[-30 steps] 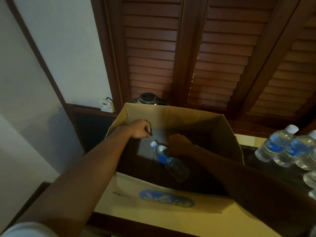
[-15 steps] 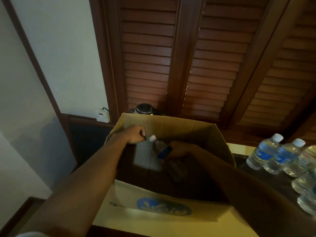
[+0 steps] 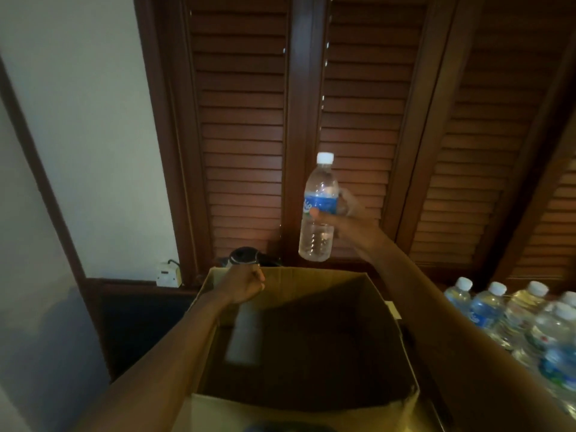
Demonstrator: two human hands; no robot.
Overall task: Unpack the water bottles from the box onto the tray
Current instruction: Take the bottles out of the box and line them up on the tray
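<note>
An open cardboard box [image 3: 314, 277] fills the lower middle of the view; its inside is dark and I see no bottle in it. My right hand [image 3: 346, 224] holds a clear water bottle [image 3: 318, 210] with a white cap and blue label upright in the air above the box's far edge. My left hand [image 3: 244, 285] grips the box's far left rim. Several more water bottles [image 3: 511, 316] stand in a cluster to the right of the box. The tray under them is not visible.
Brown louvred wooden shutters [image 3: 243, 135] rise behind the box. A dark round object [image 3: 246, 255] sits just behind the box's far rim. A white wall socket [image 3: 168, 272] is on the wall at left.
My right hand took hold of the bottle lying inside the box and lifted it up and out, turning it upright. My left hand stayed on the rim.
</note>
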